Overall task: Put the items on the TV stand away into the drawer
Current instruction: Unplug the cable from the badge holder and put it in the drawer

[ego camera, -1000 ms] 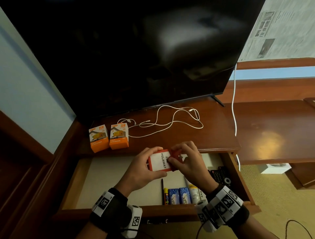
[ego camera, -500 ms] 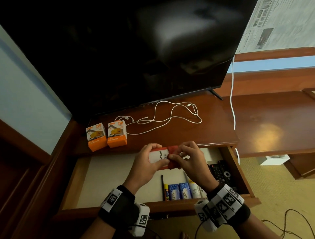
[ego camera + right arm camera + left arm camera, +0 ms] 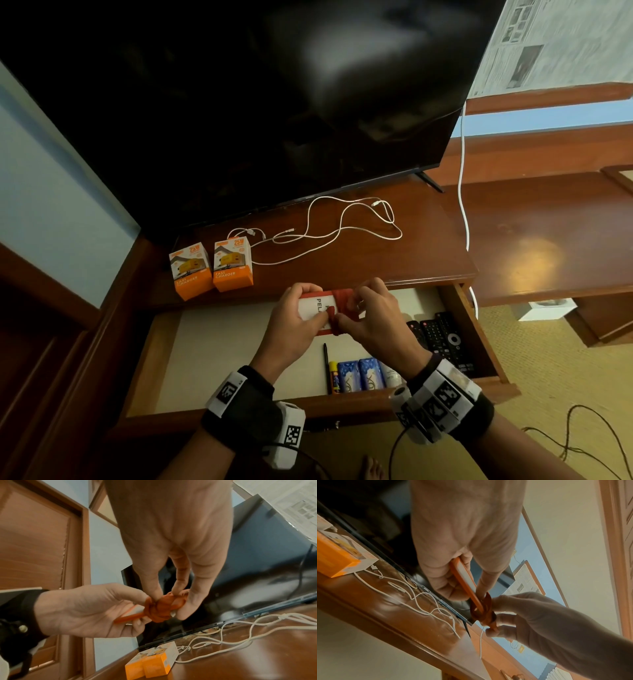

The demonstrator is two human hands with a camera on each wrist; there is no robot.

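Over the open drawer (image 3: 144, 363), both hands hold a red-edged white card (image 3: 313, 306) with a red strap (image 3: 344, 305) wound around it. My left hand (image 3: 294, 315) grips the card's left end, seen edge-on as an orange card (image 3: 464, 578) in the left wrist view. My right hand (image 3: 370, 315) pinches the bundled red strap (image 3: 163, 607) at the card's right end. Two orange charger boxes (image 3: 212, 267) stand on the TV stand (image 3: 428, 253) beside a loose white cable (image 3: 329, 229).
A large black TV (image 3: 257, 102) fills the back of the stand. The drawer holds two black remotes (image 3: 438, 337), a pen (image 3: 326, 366), a yellow marker (image 3: 334, 377) and blue packets (image 3: 359, 375) along its front right. Another white cord (image 3: 463, 192) hangs at the right. Black cables (image 3: 582, 442) lie on the floor.
The red strap now covers more of the card's right half than a second ago. Both hands have stayed over the drawer's back edge.
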